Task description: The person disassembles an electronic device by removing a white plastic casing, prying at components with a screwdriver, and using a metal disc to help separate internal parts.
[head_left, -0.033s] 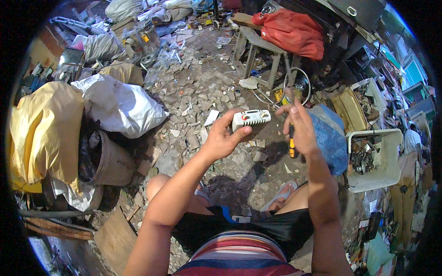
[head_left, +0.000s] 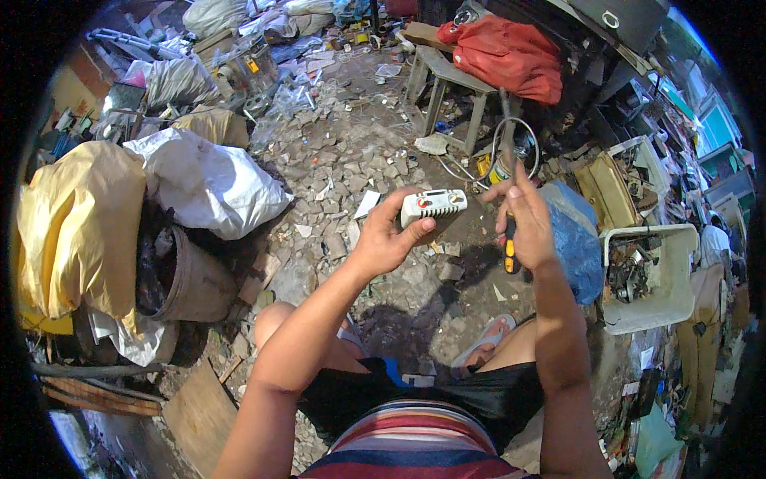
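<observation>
Clasped in left grip (head_left: 391,239): white slotted device (head_left: 435,204), pinched at its left end, thumb on the near side, fingers around the far side. Located in mid-air in front of the body, above rubble-strewn ground (head_left: 335,180). Noted on device: red round part toward left end, metallic-looking part toward right end, row of dark slots along near side. Grasped in right grip (head_left: 528,217), just beside device and apart from it: screwdriver-like tool (head_left: 510,254), yellow-and-black handle toward the body, long thin shaft pointing away. Unable to place shaft tip; blurred.

Seen farther out, to the right: blue bag (head_left: 573,247), then pale plastic bin (head_left: 674,275) with dark scrap parts (head_left: 629,273) inside. Seen ahead: white hoop (head_left: 536,148) near wooden stool (head_left: 451,68), with red sack (head_left: 511,60) on top. Seen left: white sack (head_left: 207,180), large yellow sack (head_left: 80,227), and round bucket (head_left: 199,279) below them. Lying at lower left: flat wooden board (head_left: 199,415).
</observation>
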The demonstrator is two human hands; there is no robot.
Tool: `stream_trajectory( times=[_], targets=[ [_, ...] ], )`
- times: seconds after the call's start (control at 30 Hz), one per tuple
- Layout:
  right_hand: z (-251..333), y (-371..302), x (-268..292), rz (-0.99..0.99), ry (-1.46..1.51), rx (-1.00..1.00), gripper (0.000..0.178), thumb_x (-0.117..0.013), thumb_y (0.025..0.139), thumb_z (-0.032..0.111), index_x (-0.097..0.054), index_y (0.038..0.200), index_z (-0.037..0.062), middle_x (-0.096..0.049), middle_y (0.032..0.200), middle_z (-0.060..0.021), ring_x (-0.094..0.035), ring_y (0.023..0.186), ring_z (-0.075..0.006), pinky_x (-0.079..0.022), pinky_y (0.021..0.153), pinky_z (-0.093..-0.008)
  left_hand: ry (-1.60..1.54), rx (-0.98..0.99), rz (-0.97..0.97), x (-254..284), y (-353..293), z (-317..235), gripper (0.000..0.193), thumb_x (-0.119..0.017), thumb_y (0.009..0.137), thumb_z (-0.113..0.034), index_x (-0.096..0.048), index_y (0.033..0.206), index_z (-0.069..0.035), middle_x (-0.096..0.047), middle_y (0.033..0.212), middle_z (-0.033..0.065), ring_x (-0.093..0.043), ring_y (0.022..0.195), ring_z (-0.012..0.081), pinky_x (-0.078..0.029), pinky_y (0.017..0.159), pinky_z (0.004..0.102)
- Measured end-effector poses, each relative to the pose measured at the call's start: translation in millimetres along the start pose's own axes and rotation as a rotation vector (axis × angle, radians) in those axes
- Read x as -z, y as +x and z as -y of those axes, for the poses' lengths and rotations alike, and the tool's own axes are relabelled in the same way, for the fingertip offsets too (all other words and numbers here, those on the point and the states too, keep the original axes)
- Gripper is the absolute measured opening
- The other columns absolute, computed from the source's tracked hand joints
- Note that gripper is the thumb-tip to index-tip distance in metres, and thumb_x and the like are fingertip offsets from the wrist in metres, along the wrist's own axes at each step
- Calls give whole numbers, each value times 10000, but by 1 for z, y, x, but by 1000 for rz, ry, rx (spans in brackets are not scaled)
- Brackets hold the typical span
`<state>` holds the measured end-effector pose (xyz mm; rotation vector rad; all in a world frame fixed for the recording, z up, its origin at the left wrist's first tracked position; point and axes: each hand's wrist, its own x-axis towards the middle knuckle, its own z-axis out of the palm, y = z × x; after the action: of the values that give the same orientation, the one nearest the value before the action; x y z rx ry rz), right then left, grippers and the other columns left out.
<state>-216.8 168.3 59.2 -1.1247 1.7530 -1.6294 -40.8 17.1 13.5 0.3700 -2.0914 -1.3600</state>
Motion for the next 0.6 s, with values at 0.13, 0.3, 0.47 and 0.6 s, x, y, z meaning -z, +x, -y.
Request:
stream_trajectory(
  times=[0.13, 0.3, 0.47, 0.6],
  targets=[
    [14, 0, 3, -102, 212, 157, 496, -381, 988, 201, -230, 1459, 171, -604, 971, -135, -569, 635, -108, -491, 529, -234, 1, 57, -34, 2, 0, 0, 445, -662, 853, -336, -515, 1150, -40, -641, 990, 129, -610, 910, 215, -470, 806, 338],
    [14, 0, 22, -142, 681, 3, 403, -406, 959, 156, -367, 1360, 147, -609, 1016, -158, -645, 763, -167, -557, 562, -270, 57, 42, -97, -7, 3, -3, 406, -659, 857, -294, -516, 1140, -39, -644, 966, 138, -625, 881, 248, -477, 785, 343],
    [4, -3, 23, 164, 1363, -24, 464, -428, 854, 115, -423, 1317, 75, -535, 1275, -193, -600, 1081, -298, -514, 901, -436, 141, 0, -115, -5, 5, -4, 400, -664, 849, -279, -520, 1135, -39, -651, 927, 171, -648, 858, 307, -493, 741, 368],
    [-1, -6, 10, 315, 1370, -55, 491, -432, 824, 111, -428, 1312, 56, -500, 1315, -209, -522, 1191, -337, -465, 966, -459, 180, -2, -128, -5, 6, -3, 396, -659, 848, -283, -524, 1133, -42, -653, 886, 188, -648, 820, 350, -499, 701, 389]
  ],
)
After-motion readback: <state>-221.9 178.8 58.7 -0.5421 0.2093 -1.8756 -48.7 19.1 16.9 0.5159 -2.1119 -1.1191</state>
